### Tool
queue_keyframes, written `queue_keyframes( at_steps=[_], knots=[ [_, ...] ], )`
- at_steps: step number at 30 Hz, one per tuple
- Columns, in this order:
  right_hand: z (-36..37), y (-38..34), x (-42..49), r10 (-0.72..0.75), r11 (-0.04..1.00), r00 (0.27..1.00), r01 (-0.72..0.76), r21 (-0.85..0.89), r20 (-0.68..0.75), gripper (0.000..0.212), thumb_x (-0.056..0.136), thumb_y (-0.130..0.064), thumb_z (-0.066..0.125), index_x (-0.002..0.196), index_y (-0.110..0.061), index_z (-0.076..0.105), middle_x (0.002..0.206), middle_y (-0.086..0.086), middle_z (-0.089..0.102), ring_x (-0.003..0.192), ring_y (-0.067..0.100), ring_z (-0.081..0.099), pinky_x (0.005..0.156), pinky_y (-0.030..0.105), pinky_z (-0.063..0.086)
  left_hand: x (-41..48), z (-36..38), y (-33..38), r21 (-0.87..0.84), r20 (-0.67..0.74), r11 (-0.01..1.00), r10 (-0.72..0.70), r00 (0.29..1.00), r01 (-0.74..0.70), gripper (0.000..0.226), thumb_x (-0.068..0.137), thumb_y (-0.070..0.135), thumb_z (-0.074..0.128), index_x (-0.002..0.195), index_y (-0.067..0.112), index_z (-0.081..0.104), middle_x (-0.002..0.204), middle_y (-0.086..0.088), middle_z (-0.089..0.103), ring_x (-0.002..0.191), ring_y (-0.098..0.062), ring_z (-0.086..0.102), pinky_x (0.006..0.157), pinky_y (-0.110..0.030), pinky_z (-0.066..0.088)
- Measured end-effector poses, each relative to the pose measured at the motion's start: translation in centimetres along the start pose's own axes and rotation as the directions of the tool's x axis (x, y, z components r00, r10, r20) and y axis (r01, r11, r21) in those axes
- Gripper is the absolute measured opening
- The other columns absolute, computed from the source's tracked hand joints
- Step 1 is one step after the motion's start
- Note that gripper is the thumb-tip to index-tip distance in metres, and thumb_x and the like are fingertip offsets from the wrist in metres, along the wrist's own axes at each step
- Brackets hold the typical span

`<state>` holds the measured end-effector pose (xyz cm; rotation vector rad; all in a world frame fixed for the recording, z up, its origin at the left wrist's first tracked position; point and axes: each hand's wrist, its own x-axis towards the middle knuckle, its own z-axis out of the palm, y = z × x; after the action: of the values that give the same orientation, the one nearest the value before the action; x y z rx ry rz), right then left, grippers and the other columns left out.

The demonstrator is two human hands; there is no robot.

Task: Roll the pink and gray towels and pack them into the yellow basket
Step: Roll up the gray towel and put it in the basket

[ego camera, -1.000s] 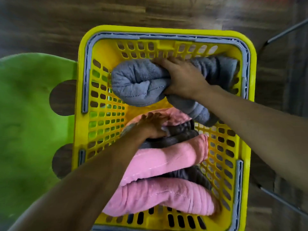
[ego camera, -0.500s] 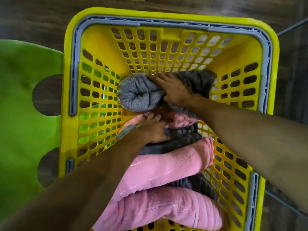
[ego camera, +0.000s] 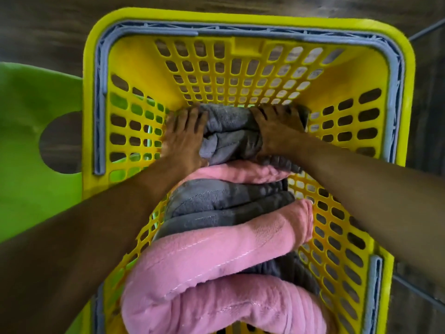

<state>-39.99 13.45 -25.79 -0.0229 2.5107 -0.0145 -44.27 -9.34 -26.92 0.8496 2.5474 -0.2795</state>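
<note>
Left hand [ego camera: 185, 138] has joined right hand [ego camera: 274, 127] on gray towel [ego camera: 231, 133], lower in yellow basket [ego camera: 240, 20].

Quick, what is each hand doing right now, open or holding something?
Left hand: open, straight fingers pressing the gray towel.
Right hand: fingers curled over the gray towel, holding it.

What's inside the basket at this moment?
Pink rolls and gray rolls, alternating. The left hand presses and the right hand grips the far gray roll. The basket floor under them is hidden.
</note>
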Motion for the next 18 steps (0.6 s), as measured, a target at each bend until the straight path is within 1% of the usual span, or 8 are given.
queue_keyframes(
  at_steps=[2, 3, 5, 7, 10, 12, 15, 18],
  knots=[
    [0.6, -0.7, 0.1, 0.062, 0.997, 0.998, -0.062, 0.037, -0.010, 0.112, 0.066, -0.046, 0.080, 0.151, -0.011, 0.017, 0.149, 0.016, 0.026, 0.133, 0.040, 0.029, 0.109, 0.053, 0.025, 0.8, 0.1, 0.3, 0.053, 0.031, 0.999, 0.002, 1.000, -0.003, 0.119, 0.072, 0.064, 0.068, 0.153, 0.012, -0.002, 0.159, -0.012, 0.006, 0.145, -0.031, 0.008, 0.117, -0.051, 0.004],
    [1.1, -1.1, 0.1, 0.090, 0.995, 0.996, -0.088, 0.041, -0.028, 0.102, 0.070, -0.039, 0.077, 0.148, -0.006, 0.021, 0.145, 0.021, 0.032, 0.130, 0.043, 0.033, 0.107, 0.051, 0.028, 1.2, 0.2, 0.5, 0.062, 0.044, 0.998, -0.004, 0.999, 0.001, 0.119, 0.072, 0.063, 0.068, 0.152, 0.010, -0.003, 0.159, -0.012, 0.007, 0.145, -0.031, 0.009, 0.117, -0.051, 0.006],
    [2.0, -1.2, 0.1, 0.125, 0.991, 0.989, -0.121, 0.053, -0.077, 0.082, 0.075, -0.027, 0.070, 0.142, 0.000, 0.031, 0.134, 0.026, 0.044, 0.122, 0.045, 0.040, 0.102, 0.050, 0.033, 1.8, 0.1, 0.8, 0.084, 0.040, 0.996, -0.003, 0.999, -0.001, 0.116, 0.071, 0.061, 0.069, 0.151, 0.009, 0.003, 0.155, -0.012, 0.016, 0.140, -0.030, 0.018, 0.114, -0.047, 0.017],
    [2.5, -1.0, 0.0, 0.115, 0.986, 0.983, -0.095, 0.135, -0.141, 0.072, 0.076, -0.022, 0.066, 0.139, -0.002, 0.038, 0.130, 0.023, 0.049, 0.120, 0.043, 0.043, 0.098, 0.050, 0.035, 2.0, -0.2, 0.9, 0.107, 0.049, 0.994, -0.010, 0.999, 0.005, 0.111, 0.071, 0.060, 0.070, 0.149, 0.010, 0.010, 0.150, -0.011, 0.024, 0.135, -0.029, 0.025, 0.111, -0.045, 0.022],
    [2.6, -0.3, 0.4, 0.068, 0.973, 0.966, -0.010, 0.231, -0.248, 0.068, 0.079, -0.017, 0.064, 0.142, -0.012, 0.039, 0.135, 0.015, 0.048, 0.124, 0.039, 0.041, 0.098, 0.051, 0.035, 2.2, -0.9, 0.4, 0.119, 0.073, 0.993, -0.019, 0.997, 0.010, 0.107, 0.070, 0.061, 0.070, 0.147, 0.011, 0.016, 0.145, -0.009, 0.029, 0.130, -0.028, 0.029, 0.108, -0.045, 0.025],
    [3.1, 0.0, 0.3, 0.079, 0.964, 0.962, -0.007, 0.265, -0.261, 0.067, 0.083, -0.014, 0.060, 0.146, -0.014, 0.035, 0.142, 0.013, 0.044, 0.130, 0.037, 0.038, 0.100, 0.049, 0.035, 2.4, -0.9, 0.2, 0.106, 0.085, 0.994, -0.020, 0.996, 0.011, 0.107, 0.069, 0.058, 0.073, 0.148, 0.012, 0.016, 0.146, -0.008, 0.028, 0.132, -0.028, 0.028, 0.108, -0.046, 0.026],
    [3.4, -0.6, 0.5, 0.153, 0.961, 0.961, -0.091, 0.261, -0.229, 0.060, 0.089, -0.015, 0.051, 0.146, -0.017, 0.033, 0.144, 0.013, 0.039, 0.132, 0.035, 0.034, 0.100, 0.048, 0.038, 2.1, -0.3, 0.2, 0.058, 0.117, 0.998, -0.040, 0.992, 0.034, 0.109, 0.074, 0.051, 0.074, 0.152, 0.013, 0.007, 0.156, -0.008, 0.016, 0.141, -0.029, 0.017, 0.110, -0.047, 0.024],
    [2.2, -1.4, 0.6, 0.183, 0.961, 0.970, -0.143, 0.237, -0.157, 0.060, 0.087, -0.014, 0.052, 0.144, -0.014, 0.032, 0.143, 0.016, 0.037, 0.132, 0.038, 0.033, 0.103, 0.052, 0.032, 1.3, -0.4, 0.5, 0.034, 0.135, 0.999, -0.046, 0.990, 0.042, 0.107, 0.080, 0.051, 0.068, 0.153, 0.012, -0.001, 0.160, -0.008, 0.005, 0.146, -0.029, 0.007, 0.116, -0.049, 0.012]
  ],
)
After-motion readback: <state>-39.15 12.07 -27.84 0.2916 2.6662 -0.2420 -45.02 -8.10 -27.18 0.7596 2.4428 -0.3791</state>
